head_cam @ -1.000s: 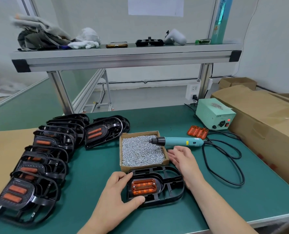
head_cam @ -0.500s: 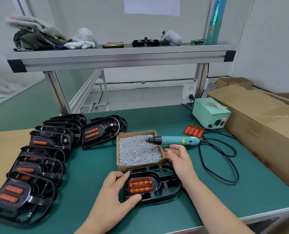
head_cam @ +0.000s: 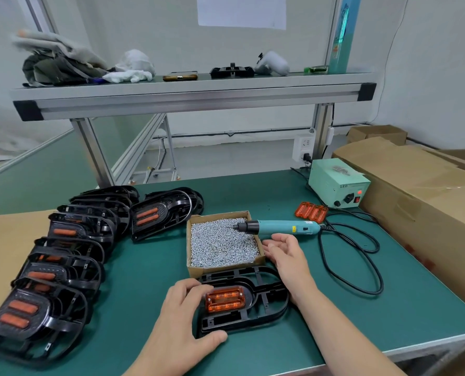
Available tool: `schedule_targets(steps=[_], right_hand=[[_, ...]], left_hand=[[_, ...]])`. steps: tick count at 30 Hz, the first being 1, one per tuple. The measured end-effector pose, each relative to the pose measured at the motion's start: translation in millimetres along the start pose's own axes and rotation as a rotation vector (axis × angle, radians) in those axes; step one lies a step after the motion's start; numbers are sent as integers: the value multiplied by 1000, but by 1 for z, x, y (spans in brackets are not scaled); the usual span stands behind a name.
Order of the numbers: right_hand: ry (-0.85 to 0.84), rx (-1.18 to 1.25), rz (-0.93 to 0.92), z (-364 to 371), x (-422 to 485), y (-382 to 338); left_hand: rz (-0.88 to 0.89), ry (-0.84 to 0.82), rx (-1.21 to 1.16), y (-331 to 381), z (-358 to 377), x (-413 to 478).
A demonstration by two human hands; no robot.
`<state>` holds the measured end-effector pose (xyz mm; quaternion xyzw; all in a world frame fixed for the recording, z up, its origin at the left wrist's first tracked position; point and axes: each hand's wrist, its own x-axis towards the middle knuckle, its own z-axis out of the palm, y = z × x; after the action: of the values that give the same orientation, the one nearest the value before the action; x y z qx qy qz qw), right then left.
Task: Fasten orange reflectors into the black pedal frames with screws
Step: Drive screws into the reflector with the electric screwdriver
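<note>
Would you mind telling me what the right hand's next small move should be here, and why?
Probably close the right hand around the electric screwdriver. That hand lies open and empty just beside the tool, whose tip rests over the box of screws, while the left hand grips the black pedal frame with an orange reflector seated in it, no driver on it yet.

I record the left hand (head_cam: 182,318) gripping the pedal frame (head_cam: 253,293) (reflector (head_cam: 225,299) seated); right hand (head_cam: 288,256), fingers relaxed, just beside the screwdriver (head_cam: 280,229).
</note>
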<state>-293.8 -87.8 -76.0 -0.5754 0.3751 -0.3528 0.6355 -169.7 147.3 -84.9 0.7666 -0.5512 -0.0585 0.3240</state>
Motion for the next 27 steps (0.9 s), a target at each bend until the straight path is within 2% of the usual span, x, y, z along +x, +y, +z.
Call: schedule_targets(steps=[4, 15, 27], right_hand=[[-6, 6, 7, -1, -1, -1], [-11, 21, 14, 0, -4, -5], [-3, 292, 78, 2, -2, -6]], left_hand=[[23, -24, 2, -2, 1, -3], [115, 85, -32, 4, -1, -8], [124, 185, -108, 15, -10, -4]])
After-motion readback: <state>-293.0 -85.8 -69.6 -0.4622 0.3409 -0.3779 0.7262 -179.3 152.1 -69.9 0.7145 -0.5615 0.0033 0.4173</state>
